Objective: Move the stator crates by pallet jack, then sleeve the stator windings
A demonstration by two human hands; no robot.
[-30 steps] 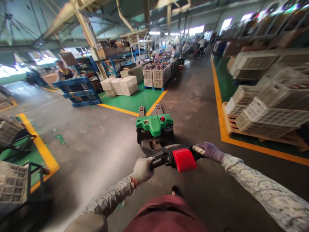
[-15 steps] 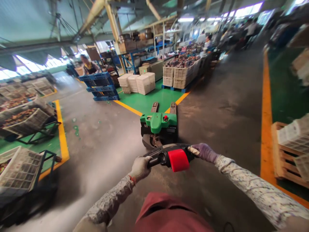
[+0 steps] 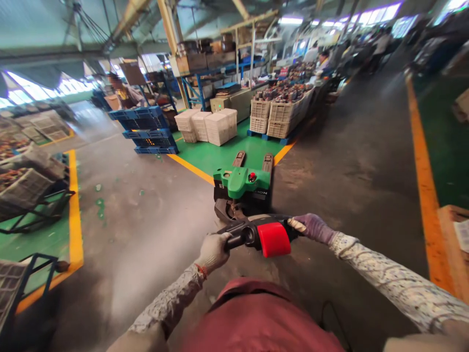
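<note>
A green and black electric pallet jack (image 3: 240, 183) stands ahead of me, its two forks pointing away over the green floor. Its black control handle (image 3: 252, 227), with a red block on the near side, reaches back toward my body. My left hand (image 3: 214, 252), in a pale knit glove, is wrapped round the left grip. On the right end of the handle, my right hand (image 3: 313, 228) is closed in a purple and white glove. The undersides of both grips and some fingers are hidden. The forks carry no load.
Stacked blue pallets (image 3: 146, 129) stand ahead left, a person behind them. White crates (image 3: 216, 126) and part-filled crates on a pallet (image 3: 280, 115) lie ahead. Crate carts (image 3: 25, 193) line the left; a wooden pallet (image 3: 454, 234) sits at right. Yellow lines edge the aisle.
I have moved forward with the pallet jack, both hands staying on the handle. The carts at left and pallet at right have slid outward and back in view.
</note>
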